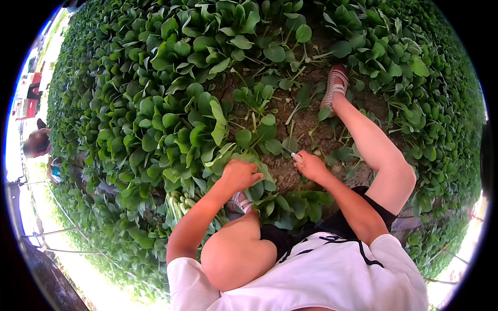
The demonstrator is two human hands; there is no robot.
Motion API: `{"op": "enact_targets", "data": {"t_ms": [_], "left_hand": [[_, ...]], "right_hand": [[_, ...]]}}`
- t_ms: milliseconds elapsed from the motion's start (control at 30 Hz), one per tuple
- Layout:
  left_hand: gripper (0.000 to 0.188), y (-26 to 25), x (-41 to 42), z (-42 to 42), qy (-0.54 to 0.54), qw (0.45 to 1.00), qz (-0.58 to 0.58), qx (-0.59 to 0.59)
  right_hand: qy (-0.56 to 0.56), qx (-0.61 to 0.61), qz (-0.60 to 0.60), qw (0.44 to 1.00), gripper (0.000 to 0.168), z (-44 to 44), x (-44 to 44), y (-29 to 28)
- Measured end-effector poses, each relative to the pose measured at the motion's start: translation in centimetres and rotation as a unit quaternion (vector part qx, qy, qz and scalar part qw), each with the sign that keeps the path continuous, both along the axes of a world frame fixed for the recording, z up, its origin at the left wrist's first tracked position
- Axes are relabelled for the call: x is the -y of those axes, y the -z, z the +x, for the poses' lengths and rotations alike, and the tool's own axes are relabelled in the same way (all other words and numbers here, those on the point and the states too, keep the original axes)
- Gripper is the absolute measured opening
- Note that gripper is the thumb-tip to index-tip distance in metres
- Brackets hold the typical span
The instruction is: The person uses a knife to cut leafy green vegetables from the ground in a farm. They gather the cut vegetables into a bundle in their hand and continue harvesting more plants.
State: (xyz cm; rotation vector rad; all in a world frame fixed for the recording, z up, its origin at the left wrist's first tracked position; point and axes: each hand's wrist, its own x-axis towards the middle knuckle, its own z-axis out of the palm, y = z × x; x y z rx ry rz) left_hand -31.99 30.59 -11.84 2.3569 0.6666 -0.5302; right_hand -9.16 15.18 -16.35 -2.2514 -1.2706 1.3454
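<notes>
My left hand [240,175] is among the leaves of a leafy green plant [265,171], with its fingers curled and its thumb pointing right. What lies under the palm is hidden, so I cannot tell whether it grips the leaves. To the right, my right hand [311,166] is closed around the handle of a small knife [293,154]. Its thin blade points up and left over the soil, towards low broad-leaved greens [272,144]. Left of my left forearm lies a bunch of cut greens [181,204], its pale stems showing.
Dense rows of leafy greens [155,116] stand on the left, with more greens [428,128] on the right. Bare cracked soil [311,128] with scattered leaves runs between my feet. My shoe [334,87] rests at its far side. Another person [39,144] and red crates [31,107] are at far left.
</notes>
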Motion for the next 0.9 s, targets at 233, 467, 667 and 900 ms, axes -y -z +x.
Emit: {"op": "enact_targets", "data": {"t_ms": [233,467,667,900], "left_hand": [[0.054,-0.6,1.9,-0.3,-0.205,0.970,0.130,-0.012],[0.060,3.4,2.8,-4.8,-0.208,0.966,0.151,0.001],[0.060,4.9,4.0,-5.5,-0.231,0.957,0.176,0.016],[0.054,5.3,2.7,-5.8,-0.275,0.953,0.123,-0.041]], "right_hand": [[-0.048,-0.052,0.140,0.988,0.038,-3.6,-2.1,3.2],[-0.088,-0.058,0.032,0.994,0.037,-3.9,-4.7,4.9],[-0.141,-0.045,0.065,0.987,0.034,-3.7,-5.0,8.0],[-0.247,-0.014,-0.028,0.968,0.040,-3.0,-7.9,6.6]]}}
